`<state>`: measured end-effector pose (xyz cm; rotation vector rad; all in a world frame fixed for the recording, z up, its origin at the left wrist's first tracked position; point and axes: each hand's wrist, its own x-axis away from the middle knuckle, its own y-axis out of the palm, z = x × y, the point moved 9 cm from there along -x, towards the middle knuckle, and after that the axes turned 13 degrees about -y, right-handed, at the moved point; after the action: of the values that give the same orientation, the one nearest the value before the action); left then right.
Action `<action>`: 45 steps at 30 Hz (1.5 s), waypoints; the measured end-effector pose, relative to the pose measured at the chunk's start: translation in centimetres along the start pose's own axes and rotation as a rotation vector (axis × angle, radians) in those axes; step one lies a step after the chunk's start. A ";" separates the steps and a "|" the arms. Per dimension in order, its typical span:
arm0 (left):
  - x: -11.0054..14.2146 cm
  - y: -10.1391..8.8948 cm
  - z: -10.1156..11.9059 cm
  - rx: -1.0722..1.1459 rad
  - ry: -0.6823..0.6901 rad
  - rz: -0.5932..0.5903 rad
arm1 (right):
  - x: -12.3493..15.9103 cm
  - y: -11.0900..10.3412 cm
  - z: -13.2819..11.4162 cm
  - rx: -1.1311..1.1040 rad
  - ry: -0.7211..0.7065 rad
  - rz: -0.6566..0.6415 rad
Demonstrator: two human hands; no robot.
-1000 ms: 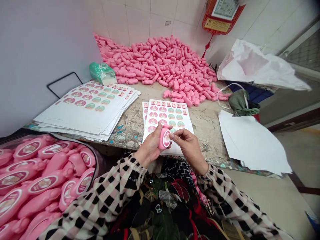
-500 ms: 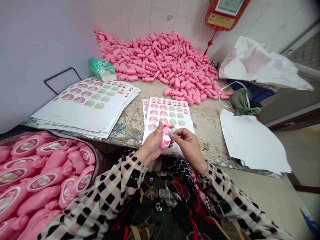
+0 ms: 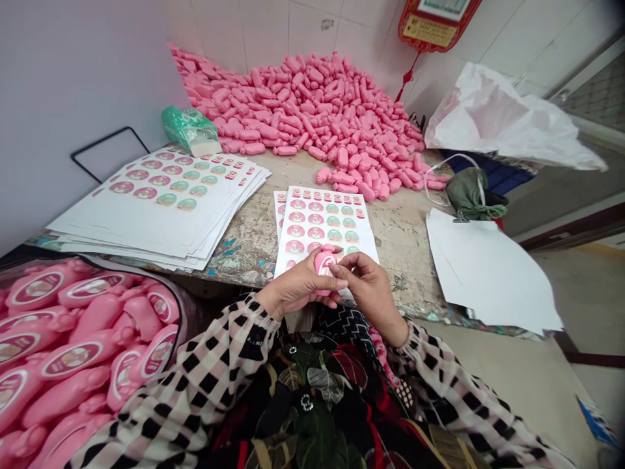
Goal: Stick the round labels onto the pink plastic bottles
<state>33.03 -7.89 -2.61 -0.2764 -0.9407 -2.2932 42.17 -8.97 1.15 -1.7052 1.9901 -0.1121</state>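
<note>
A small pink plastic bottle with an oval label on its front is in my left hand, whose fingers wrap round it from behind. My left thumb lies across its lower front. On the other side, my right hand is closed in a pinch, its fingertips at the label's right edge. Whether anything is between those fingertips is hidden. Just behind the hands, a white sticker sheet with pink and green oval stickers lies on the worn table, overlapping another sheet.
Pink bottles are heaped against the wall. A stack of sticker sheets and a green tissue pack sit left. Labelled bottles fill a bag at lower left. White sheets and a green cloth pouch lie right.
My left thumb has come from behind the bottle to across its lower front. The bottle has tipped and now shows less of its label. My right fingertips stay at the label. The view has shifted slightly.
</note>
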 end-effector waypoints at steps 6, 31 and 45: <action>0.0 0.6 -0.6 -0.006 -0.049 -0.075 | 0.1 -1.6 -2.4 0.445 -0.207 -0.128; -1.4 6.9 -6.0 -0.242 -0.242 -0.387 | 7.6 -3.7 4.0 -0.579 0.439 0.085; -5.2 3.2 3.8 -1.128 0.248 0.215 | 14.6 -12.8 13.4 0.828 0.418 -0.473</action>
<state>38.97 -4.53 -0.24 -0.4977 0.5568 -2.3332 58.33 -21.86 -10.29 -1.5836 1.3942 -1.3419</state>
